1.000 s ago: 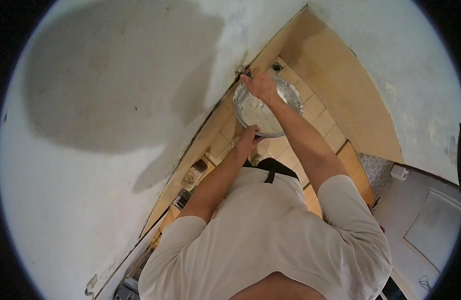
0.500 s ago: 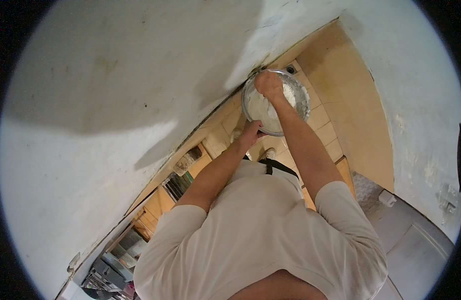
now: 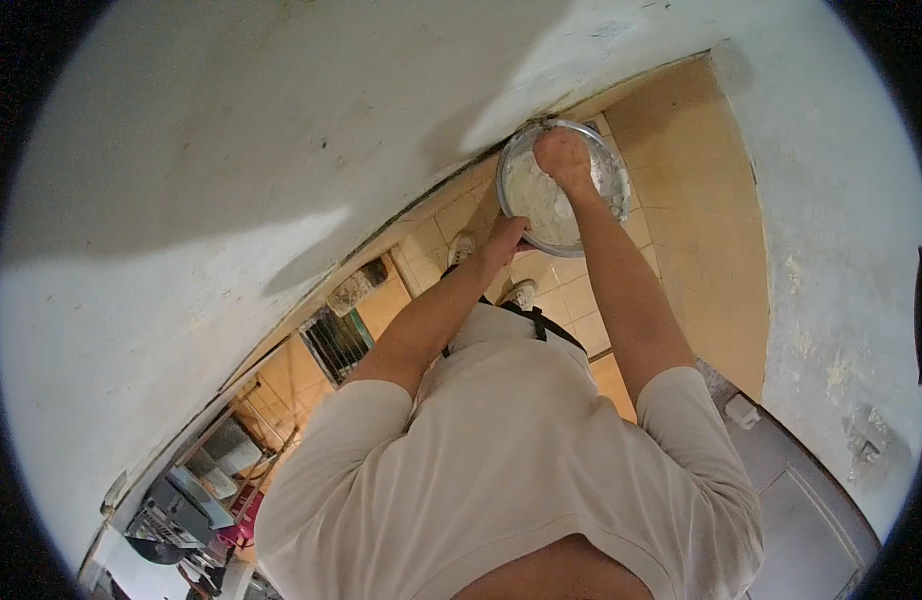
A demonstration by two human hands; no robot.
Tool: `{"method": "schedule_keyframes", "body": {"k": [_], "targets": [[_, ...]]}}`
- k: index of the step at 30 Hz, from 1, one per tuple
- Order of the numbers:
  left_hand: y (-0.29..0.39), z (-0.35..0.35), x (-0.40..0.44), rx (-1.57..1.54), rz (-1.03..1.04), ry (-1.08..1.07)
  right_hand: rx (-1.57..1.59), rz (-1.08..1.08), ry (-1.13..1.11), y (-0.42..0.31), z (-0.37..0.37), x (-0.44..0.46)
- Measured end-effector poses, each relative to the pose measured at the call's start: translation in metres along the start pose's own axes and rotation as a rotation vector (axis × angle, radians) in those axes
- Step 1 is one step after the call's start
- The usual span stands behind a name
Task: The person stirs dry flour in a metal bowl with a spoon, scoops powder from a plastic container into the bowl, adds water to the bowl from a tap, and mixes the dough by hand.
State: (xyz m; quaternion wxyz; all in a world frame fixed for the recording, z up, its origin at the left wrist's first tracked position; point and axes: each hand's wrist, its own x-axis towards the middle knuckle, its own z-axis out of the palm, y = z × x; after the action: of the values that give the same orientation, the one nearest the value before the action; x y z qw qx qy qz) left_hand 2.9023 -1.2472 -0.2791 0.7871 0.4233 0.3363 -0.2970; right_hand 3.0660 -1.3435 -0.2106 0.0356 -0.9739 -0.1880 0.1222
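Observation:
A round metal bowl [image 3: 609, 178] sits low in front of me, close to the wall, with a white, flour-like mass [image 3: 535, 204] spread over its inside. My left hand [image 3: 507, 242] grips the bowl's near-left rim, thumb on top. Over the far part of the bowl, my right hand [image 3: 562, 155] is closed in a fist. Whatever may be inside that fist is hidden from above. White smears cling to the bowl's right inner wall.
A whitish wall [image 3: 281, 150] runs diagonally along my left. Beige tiles [image 3: 581, 300] cover the floor under my shoes [image 3: 521, 292]. A dark wire rack [image 3: 336, 342] stands at left, with stacked household items [image 3: 181, 510] behind. A grey door [image 3: 811, 520] is at lower right.
My view has shifted slightly, so the bowl appears a little higher and to the right, and both feet show more. The left hand keeps its rim grip; the right stays fisted over the bowl.

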Motion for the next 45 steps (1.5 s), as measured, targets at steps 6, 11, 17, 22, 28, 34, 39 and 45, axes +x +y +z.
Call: {"method": "schedule_keyframes", "body": {"k": [6,11,17,22,28,34,39,45], "targets": [[0.002,-0.005,0.002,-0.021,-0.046,-0.062,0.531,0.26,-0.282,0.007,-0.047,-0.02],[0.017,0.007,-0.025,-0.048,0.051,-0.023,0.815,0.3,-0.32,0.052,-0.041,-0.066],[-0.001,-0.008,0.008,-0.054,-0.042,-0.076,1.587,0.483,-0.002,0.083,0.022,-0.106],[0.012,0.005,-0.017,0.036,-0.013,0.025,0.65,0.327,-0.03,0.078,0.005,-0.122],[0.023,0.007,-0.015,0.139,0.013,0.004,0.047,0.197,-0.164,0.075,0.014,-0.133],[0.017,-0.002,-0.001,0.145,-0.045,0.007,0.047,0.267,-0.194,0.087,0.006,-0.109],[0.012,-0.002,0.002,0.109,-0.025,0.002,0.15,0.311,-0.044,0.091,0.029,-0.082],[0.013,-0.009,0.006,0.062,-0.033,-0.01,-0.02,0.142,-0.135,0.05,-0.033,-0.081]]}}
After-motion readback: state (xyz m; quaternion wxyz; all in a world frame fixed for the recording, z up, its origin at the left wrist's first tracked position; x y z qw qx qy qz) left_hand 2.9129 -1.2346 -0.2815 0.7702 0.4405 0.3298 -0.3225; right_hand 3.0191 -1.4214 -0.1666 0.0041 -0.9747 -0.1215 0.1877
